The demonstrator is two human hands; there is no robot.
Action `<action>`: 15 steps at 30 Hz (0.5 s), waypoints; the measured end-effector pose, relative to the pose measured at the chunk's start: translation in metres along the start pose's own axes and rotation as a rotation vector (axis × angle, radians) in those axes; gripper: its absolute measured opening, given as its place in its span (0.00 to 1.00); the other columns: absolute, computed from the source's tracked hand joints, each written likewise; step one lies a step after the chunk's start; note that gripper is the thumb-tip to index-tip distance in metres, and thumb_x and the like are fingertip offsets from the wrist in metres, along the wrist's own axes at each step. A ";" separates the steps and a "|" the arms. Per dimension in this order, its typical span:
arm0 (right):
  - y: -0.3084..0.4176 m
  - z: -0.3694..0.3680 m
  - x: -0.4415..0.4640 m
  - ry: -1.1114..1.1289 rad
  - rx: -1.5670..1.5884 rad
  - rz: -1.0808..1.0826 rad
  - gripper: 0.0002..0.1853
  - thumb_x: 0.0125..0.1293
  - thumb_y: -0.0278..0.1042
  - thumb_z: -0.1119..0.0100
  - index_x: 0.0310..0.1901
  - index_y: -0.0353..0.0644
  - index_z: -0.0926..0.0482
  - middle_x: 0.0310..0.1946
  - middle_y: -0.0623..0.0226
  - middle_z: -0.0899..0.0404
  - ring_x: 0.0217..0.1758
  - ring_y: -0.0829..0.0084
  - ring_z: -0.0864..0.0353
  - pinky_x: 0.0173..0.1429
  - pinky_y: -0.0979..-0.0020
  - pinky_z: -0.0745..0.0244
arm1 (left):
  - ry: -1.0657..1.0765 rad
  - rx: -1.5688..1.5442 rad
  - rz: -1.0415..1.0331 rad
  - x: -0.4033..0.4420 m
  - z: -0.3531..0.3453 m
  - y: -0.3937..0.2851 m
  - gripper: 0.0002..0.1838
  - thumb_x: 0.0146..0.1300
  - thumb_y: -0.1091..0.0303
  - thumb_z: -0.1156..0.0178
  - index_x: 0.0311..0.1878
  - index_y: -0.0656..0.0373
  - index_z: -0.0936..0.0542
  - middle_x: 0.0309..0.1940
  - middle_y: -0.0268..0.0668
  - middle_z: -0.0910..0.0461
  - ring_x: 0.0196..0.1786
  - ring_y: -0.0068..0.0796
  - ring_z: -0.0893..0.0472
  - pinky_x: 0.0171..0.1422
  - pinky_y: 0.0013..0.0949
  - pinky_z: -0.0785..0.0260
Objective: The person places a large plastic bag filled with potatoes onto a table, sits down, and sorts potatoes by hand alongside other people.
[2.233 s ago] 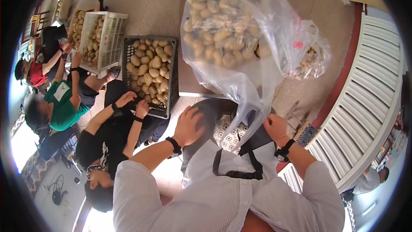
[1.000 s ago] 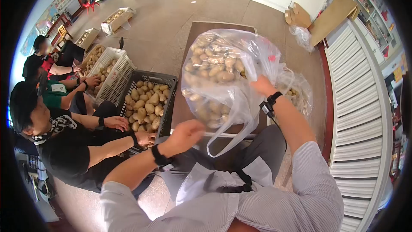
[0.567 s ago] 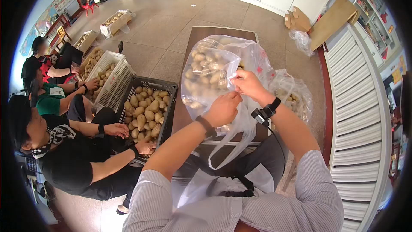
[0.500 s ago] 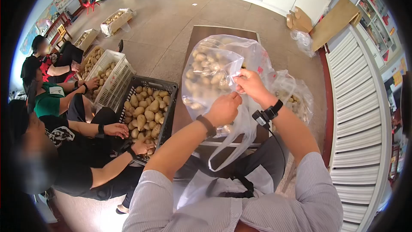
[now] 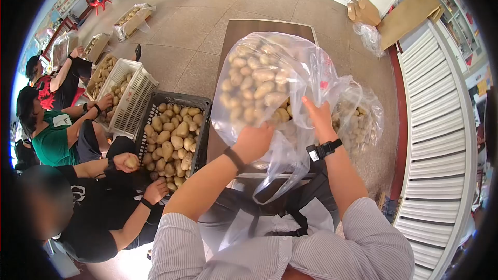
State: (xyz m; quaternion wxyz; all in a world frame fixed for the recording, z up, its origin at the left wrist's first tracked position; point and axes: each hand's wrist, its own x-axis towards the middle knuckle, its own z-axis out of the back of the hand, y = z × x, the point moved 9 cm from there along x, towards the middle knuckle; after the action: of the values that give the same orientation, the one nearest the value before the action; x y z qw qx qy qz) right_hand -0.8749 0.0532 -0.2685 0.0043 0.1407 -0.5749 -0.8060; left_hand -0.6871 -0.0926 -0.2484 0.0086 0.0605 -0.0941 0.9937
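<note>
A clear plastic bag (image 5: 233, 80) full of potatoes (image 5: 249, 85) lies on the brown table in front of me. My left hand (image 5: 254, 142) is closed on the near edge of the bag, its fingertips partly hidden. My right hand (image 5: 319, 116) is at the right side of the bag's mouth, touching the film, with the visible fingers stretched apart. Between the two hands a gap in the plastic bares a few potatoes. The bag's loose handles hang over the near table edge toward my lap.
A second bag of potatoes (image 5: 358, 119) stands to the right, beside a white radiator (image 5: 433, 140). At left are a black crate (image 5: 205, 109) of potatoes and a white crate (image 5: 137, 93). Several people sit there; the nearest person's hand (image 5: 126, 163) holds a potato.
My hands have moved apart, the left one down and left, the right one away from its pinch. The bag's mouth has opened wider. The nearest co-worker has lifted a potato.
</note>
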 end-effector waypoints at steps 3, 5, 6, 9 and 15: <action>0.013 -0.023 0.007 -0.133 -0.515 0.296 0.50 0.50 0.58 0.26 0.60 0.20 0.35 0.54 0.38 0.24 0.57 0.48 0.21 0.58 0.57 0.26 | 0.167 0.024 0.165 -0.016 -0.009 0.025 0.18 0.59 0.59 0.38 0.49 0.58 0.26 0.41 0.40 0.20 0.32 0.42 0.15 0.36 0.44 0.23; 0.039 -0.041 -0.004 -0.010 -0.576 0.320 0.45 0.51 0.57 0.28 0.58 0.23 0.31 0.53 0.39 0.23 0.56 0.48 0.21 0.57 0.57 0.26 | 0.192 0.036 0.215 -0.026 -0.003 0.034 0.21 0.60 0.57 0.37 0.51 0.58 0.27 0.41 0.40 0.20 0.34 0.41 0.14 0.36 0.44 0.22; 0.047 -0.056 -0.006 0.118 -0.634 0.347 0.41 0.53 0.56 0.30 0.56 0.26 0.28 0.52 0.40 0.22 0.55 0.48 0.20 0.56 0.56 0.26 | 0.216 0.049 0.269 -0.032 -0.003 0.041 0.23 0.61 0.54 0.37 0.53 0.58 0.28 0.41 0.40 0.20 0.36 0.40 0.14 0.37 0.43 0.22; 0.042 -0.087 0.017 0.311 -0.722 0.276 0.24 0.57 0.46 0.35 0.48 0.34 0.20 0.49 0.42 0.20 0.54 0.48 0.20 0.54 0.55 0.25 | 0.245 0.065 0.317 -0.049 -0.008 0.053 0.25 0.60 0.53 0.36 0.54 0.58 0.28 0.39 0.40 0.20 0.37 0.40 0.14 0.38 0.43 0.23; 0.092 -0.121 0.056 0.230 -0.882 0.658 0.11 0.61 0.35 0.43 0.39 0.41 0.15 0.39 0.49 0.16 0.45 0.47 0.17 0.50 0.52 0.23 | 0.221 0.021 0.327 -0.069 -0.015 0.058 0.12 0.58 0.59 0.37 0.41 0.55 0.21 0.38 0.39 0.21 0.38 0.43 0.16 0.44 0.46 0.26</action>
State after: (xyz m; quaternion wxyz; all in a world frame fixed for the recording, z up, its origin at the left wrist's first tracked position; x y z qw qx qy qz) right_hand -0.9146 -0.0995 -0.2317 0.3766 0.0259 -0.1929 -0.9057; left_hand -0.6221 -0.1468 -0.2819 -0.1434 -0.0647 -0.0907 0.9834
